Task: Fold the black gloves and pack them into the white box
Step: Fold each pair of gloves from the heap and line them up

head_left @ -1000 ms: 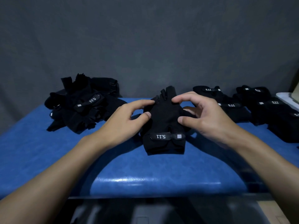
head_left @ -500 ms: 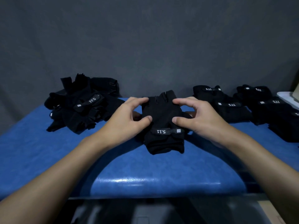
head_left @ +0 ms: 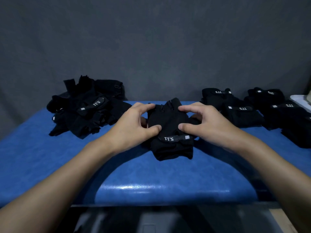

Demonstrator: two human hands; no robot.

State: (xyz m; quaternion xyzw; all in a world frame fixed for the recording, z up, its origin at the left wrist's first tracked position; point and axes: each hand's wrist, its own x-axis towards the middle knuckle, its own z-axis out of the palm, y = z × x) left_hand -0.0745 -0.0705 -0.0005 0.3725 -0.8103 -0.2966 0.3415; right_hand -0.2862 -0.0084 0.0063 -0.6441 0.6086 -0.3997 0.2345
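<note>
Centrally, both grips hold one black glove (head_left: 169, 118).
Left grip (head_left: 134, 126) and right grip (head_left: 207, 124) pinch its sides on the blue table (head_left: 151, 179); loose pile (head_left: 87, 113) at middle left.

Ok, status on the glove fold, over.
Left hand and right hand both gripping the centre glove on the blue table. Loose pile to its left. Folded gloves lie between it and the white box, far right.

both hands, left hand (head_left: 133, 125) and right hand (head_left: 204, 122), pinch a folded black glove (head_left: 170, 132) on the blue table (head_left: 50, 158).
</note>
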